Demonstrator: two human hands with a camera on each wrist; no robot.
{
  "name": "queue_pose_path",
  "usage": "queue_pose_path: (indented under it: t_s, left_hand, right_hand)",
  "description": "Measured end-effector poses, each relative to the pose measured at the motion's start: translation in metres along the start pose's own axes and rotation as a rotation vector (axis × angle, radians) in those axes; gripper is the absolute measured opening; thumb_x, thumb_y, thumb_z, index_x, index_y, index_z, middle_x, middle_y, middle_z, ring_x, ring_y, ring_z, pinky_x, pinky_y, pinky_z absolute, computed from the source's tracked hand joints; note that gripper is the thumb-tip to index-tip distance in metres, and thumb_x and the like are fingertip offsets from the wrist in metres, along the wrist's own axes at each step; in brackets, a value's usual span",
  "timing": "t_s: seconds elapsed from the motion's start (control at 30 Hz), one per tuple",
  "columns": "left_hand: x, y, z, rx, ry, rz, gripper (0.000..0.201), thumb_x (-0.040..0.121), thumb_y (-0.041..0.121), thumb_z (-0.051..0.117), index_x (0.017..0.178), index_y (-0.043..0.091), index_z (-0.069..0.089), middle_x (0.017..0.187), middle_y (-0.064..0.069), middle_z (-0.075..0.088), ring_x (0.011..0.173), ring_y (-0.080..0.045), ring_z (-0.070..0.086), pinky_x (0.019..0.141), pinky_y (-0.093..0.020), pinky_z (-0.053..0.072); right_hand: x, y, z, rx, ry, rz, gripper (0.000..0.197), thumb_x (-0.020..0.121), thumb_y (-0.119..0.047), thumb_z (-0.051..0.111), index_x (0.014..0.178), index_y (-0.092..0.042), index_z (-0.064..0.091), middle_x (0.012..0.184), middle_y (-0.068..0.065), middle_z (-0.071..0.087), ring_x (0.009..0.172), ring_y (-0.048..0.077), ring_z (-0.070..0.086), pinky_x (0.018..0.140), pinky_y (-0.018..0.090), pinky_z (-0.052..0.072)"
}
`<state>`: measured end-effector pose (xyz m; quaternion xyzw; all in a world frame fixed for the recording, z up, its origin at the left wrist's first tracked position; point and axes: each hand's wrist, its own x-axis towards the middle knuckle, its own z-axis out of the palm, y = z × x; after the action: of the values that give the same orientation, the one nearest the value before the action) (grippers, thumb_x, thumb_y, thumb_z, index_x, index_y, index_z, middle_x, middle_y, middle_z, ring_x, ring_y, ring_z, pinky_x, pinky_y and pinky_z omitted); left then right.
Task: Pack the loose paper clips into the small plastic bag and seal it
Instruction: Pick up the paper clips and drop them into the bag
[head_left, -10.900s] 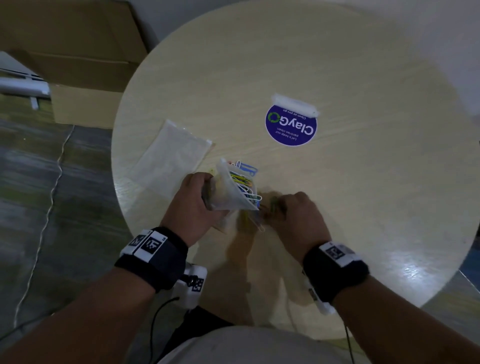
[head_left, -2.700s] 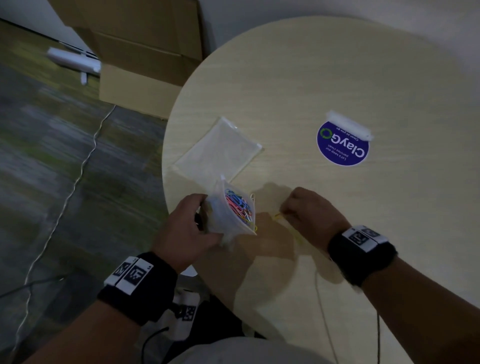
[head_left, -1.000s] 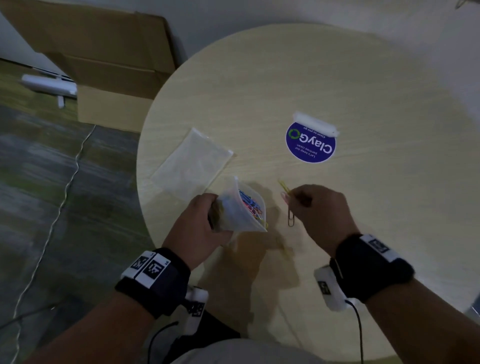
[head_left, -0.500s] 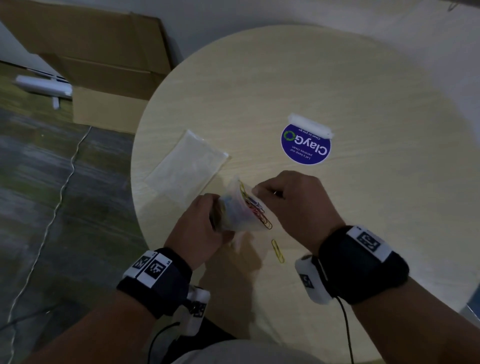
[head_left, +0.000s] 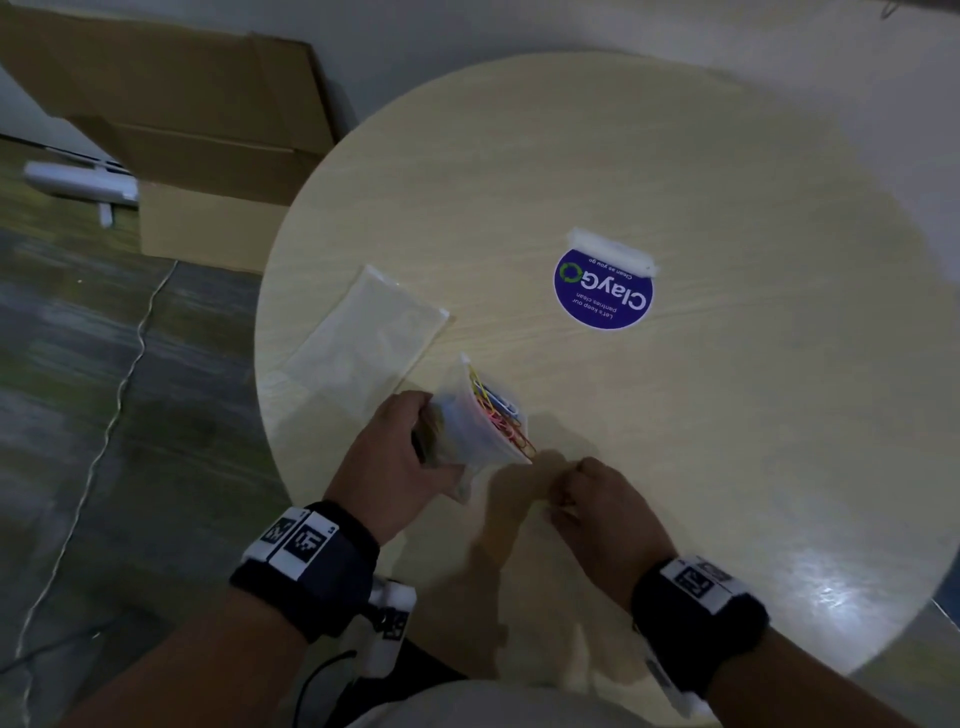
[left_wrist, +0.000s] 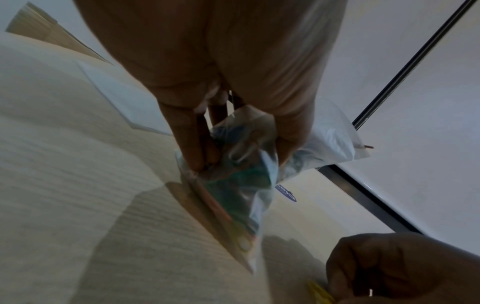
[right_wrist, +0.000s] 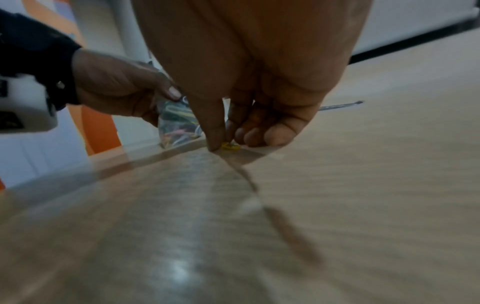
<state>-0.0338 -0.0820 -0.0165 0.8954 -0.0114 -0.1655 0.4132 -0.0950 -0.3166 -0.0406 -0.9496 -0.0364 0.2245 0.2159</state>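
My left hand (head_left: 415, 441) grips a small clear plastic bag (head_left: 483, 421) near its lower part, mouth open and tilted to the right, just above the table. Several coloured paper clips (head_left: 498, 415) sit inside it. In the left wrist view the fingers and thumb of the left hand (left_wrist: 239, 154) squeeze the bag (left_wrist: 239, 185). My right hand (head_left: 563, 493) is down on the round wooden table (head_left: 727, 415), close to the bag's right. Its thumb and fingers (right_wrist: 215, 131) pinch a yellow paper clip (right_wrist: 230, 146) lying on the tabletop.
A second flat clear bag (head_left: 363, 332) lies on the table's left part. A round blue sticker (head_left: 602, 291) is stuck at the middle. Cardboard boxes (head_left: 197, 156) stand on the floor beyond the table's left edge, with a cable (head_left: 119, 374) nearby.
My right hand has left the bag's mouth and come down toward me onto the yellow clip that lay loose on the table. The left hand still holds the bag.
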Motion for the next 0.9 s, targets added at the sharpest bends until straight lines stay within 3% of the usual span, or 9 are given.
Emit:
queue_pose_path:
  t_s: [0.17,0.23,0.3,0.37,0.43,0.6,0.7,0.77,0.9]
  left_hand:
    - [0.01,0.007,0.005,0.02,-0.001,0.016,0.055,0.065,0.025,0.083,0.107,0.03,0.048,0.107,0.003,0.055,0.089,-0.019,0.059,0.073,-0.031,0.047]
    - [0.016,0.008,0.007,0.036,-0.009,0.025,0.057,0.064,0.027,0.083,0.111,0.027,0.05,0.109,0.002,0.055,0.09,-0.021,0.06,0.075,-0.038,0.052]
    - [0.021,0.009,0.009,0.046,-0.021,0.028,0.062,0.066,0.028,0.084,0.117,0.026,0.05,0.114,0.002,0.054,0.095,-0.021,0.059,0.078,-0.039,0.053]
    - [0.025,0.011,0.01,0.062,-0.018,0.029,0.065,0.066,0.028,0.084,0.121,0.023,0.05,0.117,0.001,0.054,0.098,-0.021,0.059,0.081,-0.037,0.052]
    - [0.028,0.012,0.012,0.074,-0.016,0.022,0.066,0.066,0.028,0.084,0.122,0.022,0.051,0.119,-0.001,0.054,0.1,-0.024,0.06,0.083,-0.04,0.053]
    - [0.029,0.012,0.015,0.071,-0.003,0.01,0.066,0.065,0.03,0.085,0.12,0.023,0.05,0.12,-0.001,0.055,0.101,-0.025,0.06,0.085,-0.044,0.053]
    - [0.026,0.013,0.018,0.028,0.018,-0.007,0.053,0.067,0.021,0.081,0.109,0.022,0.05,0.111,0.0,0.055,0.098,-0.023,0.058,0.081,-0.042,0.053]
    - [0.025,0.014,0.02,-0.015,0.051,-0.026,0.047,0.067,0.017,0.079,0.102,0.02,0.047,0.103,0.0,0.056,0.097,-0.022,0.058,0.078,-0.038,0.051]
    - [0.023,0.018,0.025,-0.059,0.093,-0.036,0.048,0.069,0.021,0.078,0.103,0.02,0.044,0.106,-0.004,0.058,0.098,-0.023,0.058,0.08,-0.038,0.052]
  right_hand:
    - [0.007,-0.001,-0.019,0.039,0.047,0.038,0.01,0.089,-0.025,0.054,0.091,-0.017,0.059,0.094,0.006,0.061,0.089,0.029,0.059,0.071,0.032,0.04]
    - [0.01,-0.006,-0.039,0.185,0.216,0.074,0.004,0.084,-0.023,0.063,0.082,-0.022,0.06,0.081,0.0,0.064,0.075,0.02,0.06,0.064,0.026,0.038]
    - [0.014,-0.015,-0.062,0.33,0.432,0.108,0.012,0.08,-0.023,0.071,0.076,-0.022,0.06,0.069,-0.006,0.063,0.063,0.009,0.054,0.057,0.018,0.035]
    - [0.018,-0.029,-0.083,0.432,0.527,0.084,0.011,0.078,-0.024,0.073,0.076,-0.021,0.062,0.068,-0.008,0.065,0.065,0.005,0.056,0.057,0.01,0.037]
    - [0.023,-0.044,-0.095,0.451,0.516,0.034,0.007,0.078,-0.022,0.072,0.077,-0.022,0.065,0.07,-0.01,0.067,0.069,0.002,0.059,0.059,0.008,0.039]
    - [0.03,-0.055,-0.097,0.366,0.467,-0.069,0.007,0.082,-0.023,0.067,0.085,-0.023,0.073,0.083,-0.001,0.071,0.075,0.011,0.063,0.07,0.027,0.047]
    - [0.025,-0.046,-0.09,0.405,0.523,-0.065,0.012,0.082,-0.032,0.07,0.091,-0.024,0.069,0.088,-0.004,0.065,0.075,0.006,0.06,0.066,0.017,0.045]
    - [0.02,-0.041,-0.079,0.413,0.454,-0.05,0.024,0.076,-0.036,0.077,0.092,-0.026,0.063,0.089,-0.006,0.06,0.075,0.004,0.06,0.063,0.013,0.044]
    - [0.02,-0.043,-0.065,0.382,0.472,-0.072,0.019,0.077,-0.016,0.075,0.094,-0.021,0.068,0.086,-0.003,0.066,0.074,0.009,0.062,0.067,0.024,0.05]
